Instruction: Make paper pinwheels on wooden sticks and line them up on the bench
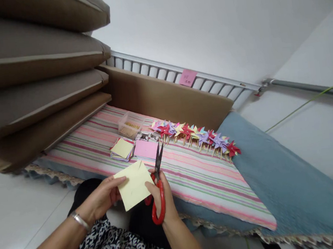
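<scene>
My left hand (107, 194) pinches the left edge of a square sheet of pale yellow paper (134, 189), thumb on top. Red-handled scissors (160, 192) rest in my right hand (165, 203), their dark blades pointing up and away, slightly apart. The thumb of that hand also touches the paper's right edge. Small marks or slits show near the paper's corners. Just beyond, on the striped cloth, lie a stack of coloured paper squares (122, 149) with yellow on top and a pink paper pile (146, 149).
Several paper pinwheels (199, 135) on sticks lie in a row along the back. A clear plastic box (130, 124) holds thin sticks. Stacked brown cushions (36, 74) rise at the left. A pink note (187, 77) hangs on the railing behind a brown board (163, 95).
</scene>
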Tool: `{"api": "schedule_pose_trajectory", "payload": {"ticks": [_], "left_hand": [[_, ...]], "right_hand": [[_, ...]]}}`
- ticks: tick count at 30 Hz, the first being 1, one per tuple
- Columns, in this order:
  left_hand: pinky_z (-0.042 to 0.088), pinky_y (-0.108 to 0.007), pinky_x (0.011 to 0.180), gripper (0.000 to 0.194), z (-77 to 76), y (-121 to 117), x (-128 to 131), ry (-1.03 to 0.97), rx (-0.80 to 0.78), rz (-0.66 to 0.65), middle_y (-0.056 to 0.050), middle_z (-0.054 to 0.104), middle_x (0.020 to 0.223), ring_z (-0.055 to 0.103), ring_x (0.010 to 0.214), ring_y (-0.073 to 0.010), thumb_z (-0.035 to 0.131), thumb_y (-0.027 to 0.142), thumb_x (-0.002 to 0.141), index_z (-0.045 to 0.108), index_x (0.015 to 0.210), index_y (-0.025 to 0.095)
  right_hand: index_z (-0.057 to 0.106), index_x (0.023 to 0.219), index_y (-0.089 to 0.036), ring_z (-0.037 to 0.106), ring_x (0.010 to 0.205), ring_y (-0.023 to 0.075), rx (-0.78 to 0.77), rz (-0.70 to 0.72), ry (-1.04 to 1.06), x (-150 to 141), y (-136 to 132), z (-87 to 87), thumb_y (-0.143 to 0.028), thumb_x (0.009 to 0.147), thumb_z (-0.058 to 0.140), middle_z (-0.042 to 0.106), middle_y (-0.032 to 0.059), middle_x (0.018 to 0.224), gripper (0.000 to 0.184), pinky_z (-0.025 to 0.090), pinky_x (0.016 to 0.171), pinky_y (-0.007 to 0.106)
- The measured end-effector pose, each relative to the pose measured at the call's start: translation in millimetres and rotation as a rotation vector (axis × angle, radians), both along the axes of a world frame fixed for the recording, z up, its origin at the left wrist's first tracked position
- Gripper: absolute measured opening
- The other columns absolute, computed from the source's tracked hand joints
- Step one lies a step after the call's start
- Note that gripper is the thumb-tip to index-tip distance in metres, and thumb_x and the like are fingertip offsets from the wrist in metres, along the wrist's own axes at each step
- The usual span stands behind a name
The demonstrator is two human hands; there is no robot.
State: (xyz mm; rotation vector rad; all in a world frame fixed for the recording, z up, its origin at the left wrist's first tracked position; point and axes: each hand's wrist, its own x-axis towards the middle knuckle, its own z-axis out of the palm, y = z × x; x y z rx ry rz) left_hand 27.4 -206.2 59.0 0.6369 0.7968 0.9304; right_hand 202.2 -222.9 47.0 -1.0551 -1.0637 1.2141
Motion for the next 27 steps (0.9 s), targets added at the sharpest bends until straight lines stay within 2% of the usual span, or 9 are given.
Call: {"api": "schedule_pose_trajectory", "payload": {"ticks": [2, 5, 9, 14, 17, 20, 27], "left_hand": [[0.053, -0.03, 0.079, 0.035, -6.8, -9, 11, -0.071, -0.037, 0.039, -0.013, 0.075, 0.096, 0.07, 0.084, -0.0227, 0.075, 0.028, 0.071, 0.07, 0.102, 0.012], [0.053, -0.028, 0.076, 0.038, -10.3, -15, 23, -0.063, -0.043, 0.151, -0.013, 0.076, 0.095, 0.07, 0.082, -0.0231, 0.078, 0.025, 0.066, 0.07, 0.101, 0.01], [0.055, -0.03, 0.07, 0.041, -4.6, -5, 12, 0.046, -0.008, 0.253, -0.013, 0.076, 0.088, 0.071, 0.073, -0.0234, 0.079, 0.022, 0.063, 0.068, 0.1, 0.007], [0.054, -0.027, 0.059, 0.035, 1.6, 9, -20, 0.25, 0.014, 0.254, -0.013, 0.076, 0.075, 0.069, 0.063, -0.0222, 0.078, 0.019, 0.06, 0.069, 0.091, 0.004], [0.054, -0.027, 0.058, 0.031, 1.3, 11, -27, 0.295, 0.01, 0.226, -0.013, 0.076, 0.072, 0.069, 0.06, -0.0216, 0.078, 0.017, 0.059, 0.07, 0.086, 0.004], [0.055, -0.028, 0.058, 0.032, 1.9, 11, -26, 0.295, 0.016, 0.177, -0.014, 0.076, 0.077, 0.069, 0.061, -0.0222, 0.078, 0.018, 0.059, 0.071, 0.087, 0.005], [0.053, -0.028, 0.058, 0.037, 9.5, 10, -22, 0.279, 0.007, 0.147, -0.015, 0.076, 0.079, 0.069, 0.062, -0.0232, 0.08, 0.019, 0.057, 0.071, 0.089, 0.004]], "right_hand": [[0.046, 0.108, -0.02, 0.058, 0.068, 0.0148, 0.012, -0.04, 0.011, -7, -1, -3.3, -0.031, 0.074, 0.061, 0.062, 0.0019, 0.088, 0.039, 0.046, 0.06, 0.024], [0.046, 0.109, -0.02, 0.059, 0.073, 0.0162, 0.024, -0.059, -0.02, -16, -3, -3.6, -0.031, 0.076, 0.061, 0.063, 0.0022, 0.089, 0.038, 0.048, 0.065, 0.026], [0.048, 0.108, -0.02, 0.059, 0.066, 0.0142, -0.068, 0.032, -0.125, -12, -9, -2.1, -0.03, 0.075, 0.063, 0.06, -0.0013, 0.079, 0.038, 0.048, 0.063, 0.025], [0.056, 0.111, -0.018, 0.056, 0.054, 0.0109, -0.249, 0.28, -0.371, 14, -31, -5.9, -0.038, 0.071, 0.068, 0.057, -0.0035, 0.068, 0.046, 0.046, 0.053, 0.022], [0.059, 0.112, -0.018, 0.05, 0.045, 0.0076, -0.401, 0.403, -0.513, 25, -46, -4.4, -0.042, 0.074, 0.065, 0.059, -0.0033, 0.065, 0.046, 0.041, 0.044, 0.018], [0.061, 0.109, -0.017, 0.045, 0.04, 0.0061, -0.484, 0.452, -0.587, 27, -54, 2.6, -0.045, 0.077, 0.062, 0.057, -0.0037, 0.059, 0.043, 0.037, 0.039, 0.016], [0.065, 0.102, -0.017, 0.04, 0.035, 0.0056, -0.538, 0.499, -0.633, 24, -56, 23.6, -0.04, 0.08, 0.058, 0.052, -0.0057, 0.052, 0.033, 0.032, 0.034, 0.015]]}}
